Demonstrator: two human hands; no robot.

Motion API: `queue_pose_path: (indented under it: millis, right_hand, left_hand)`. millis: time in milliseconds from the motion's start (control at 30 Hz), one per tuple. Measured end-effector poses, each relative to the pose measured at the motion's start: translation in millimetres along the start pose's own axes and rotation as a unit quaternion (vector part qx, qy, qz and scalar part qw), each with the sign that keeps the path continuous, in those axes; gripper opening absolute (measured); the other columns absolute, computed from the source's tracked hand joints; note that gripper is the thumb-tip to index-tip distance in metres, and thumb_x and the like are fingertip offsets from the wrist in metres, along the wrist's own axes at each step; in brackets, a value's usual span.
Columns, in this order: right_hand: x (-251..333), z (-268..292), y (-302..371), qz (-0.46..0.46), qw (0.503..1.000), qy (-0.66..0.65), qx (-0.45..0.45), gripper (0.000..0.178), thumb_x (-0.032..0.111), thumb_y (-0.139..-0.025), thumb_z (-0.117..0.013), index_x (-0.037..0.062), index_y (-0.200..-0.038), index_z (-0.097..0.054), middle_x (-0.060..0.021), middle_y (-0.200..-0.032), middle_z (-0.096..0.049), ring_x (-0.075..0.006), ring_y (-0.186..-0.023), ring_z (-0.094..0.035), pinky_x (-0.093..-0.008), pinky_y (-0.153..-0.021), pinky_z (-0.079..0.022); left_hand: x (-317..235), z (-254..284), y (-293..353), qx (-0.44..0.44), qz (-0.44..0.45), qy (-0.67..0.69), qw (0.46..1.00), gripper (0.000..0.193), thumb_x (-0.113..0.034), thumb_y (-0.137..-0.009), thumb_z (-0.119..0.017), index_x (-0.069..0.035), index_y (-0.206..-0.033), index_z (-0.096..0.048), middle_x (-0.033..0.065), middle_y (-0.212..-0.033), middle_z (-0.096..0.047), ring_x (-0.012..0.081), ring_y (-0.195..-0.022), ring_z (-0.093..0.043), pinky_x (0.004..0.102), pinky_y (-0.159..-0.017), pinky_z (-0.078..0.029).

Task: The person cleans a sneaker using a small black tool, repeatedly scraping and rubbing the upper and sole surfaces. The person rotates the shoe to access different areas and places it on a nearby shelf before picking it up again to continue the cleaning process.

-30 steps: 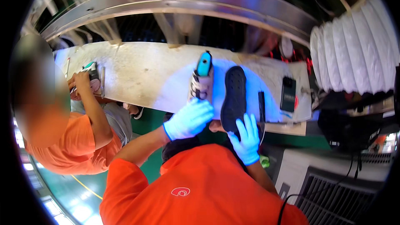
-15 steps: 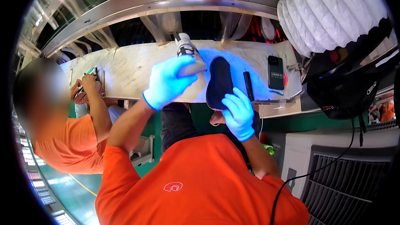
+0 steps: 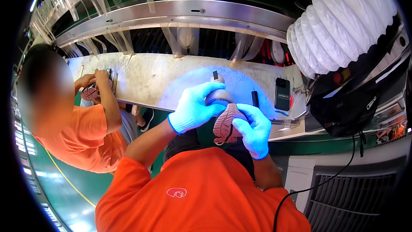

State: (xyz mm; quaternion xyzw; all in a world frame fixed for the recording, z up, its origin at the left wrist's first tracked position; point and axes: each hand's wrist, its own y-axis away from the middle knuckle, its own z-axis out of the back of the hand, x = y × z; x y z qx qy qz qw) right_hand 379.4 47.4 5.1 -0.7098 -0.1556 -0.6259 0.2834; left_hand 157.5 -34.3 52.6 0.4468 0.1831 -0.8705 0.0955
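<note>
Both my hands wear pale gloves lit blue and meet over the near edge of the bench. My left hand (image 3: 193, 107) is closed around a light grey shoe upper (image 3: 219, 96), its thumb toward the sole. In my right hand (image 3: 253, 129) is a shoe sole (image 3: 226, 126) with a pinkish, grooved tread turned up toward me. The sole's far end lies against or very close to the upper; whether they are joined I cannot tell. Beyond the left fingers, a narrower part of the shoe with a dark tab sticks out.
A black stick-like tool (image 3: 255, 99) and a dark phone (image 3: 282, 94) lie on the pale bench (image 3: 148, 75). A white ribbed duct (image 3: 339, 30) hangs at the right above a black bag (image 3: 343, 111). At the left a co-worker (image 3: 86, 135) handles another shoe.
The sole has turned over, from its dark inner face to its pink tread. My left hand has brought the upper down and right against it. The view has shifted slightly.
</note>
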Motion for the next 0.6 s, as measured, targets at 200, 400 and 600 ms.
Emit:
queue_pose_path:
  millis: [200, 400, 600]
  right_hand:
    - [-6.3, -2.0, -7.5, 0.015, 0.998, -0.053, -0.039, 0.032, 0.002, -0.098, -0.079, -0.0055, -0.129, -0.078, -0.0104, -0.122, -0.079, -0.0181, -0.108, -0.074, -0.0326, -0.102, -0.058]
    - [-19.6, 13.6, -18.4, 0.104, 0.995, -0.001, 0.004, 0.027, -0.002, -0.09, -0.083, -0.0041, -0.117, -0.081, -0.0072, -0.108, -0.071, -0.0183, -0.099, -0.068, -0.0311, -0.091, -0.055]
    - [-22.5, 0.8, 0.3, 0.109, 0.994, 0.011, -0.008, 0.029, -0.002, -0.089, -0.084, -0.0022, -0.118, -0.08, -0.0072, -0.108, -0.07, -0.019, -0.098, -0.067, -0.0306, -0.091, -0.054]
  left_hand:
    - [48.8, -35.1, 17.2, -0.124, -0.183, 0.125, 0.967, 0.039, -0.007, -0.09, -0.094, -0.004, -0.121, -0.071, 0.0246, -0.137, -0.076, 0.0307, -0.118, -0.08, 0.0437, -0.101, -0.065]
    - [43.3, -31.4, 26.3, -0.056, -0.284, 0.022, 0.957, 0.026, 0.001, -0.088, -0.083, -0.003, -0.113, -0.076, 0.0318, -0.14, -0.072, 0.0492, -0.122, -0.076, 0.0478, -0.103, -0.064]
    - [30.0, -49.4, 57.7, -0.116, -0.178, 0.163, 0.963, 0.033, -0.023, -0.096, -0.086, 0.002, -0.115, -0.076, 0.0366, -0.148, -0.067, 0.0522, -0.134, -0.071, 0.0529, -0.115, -0.057]
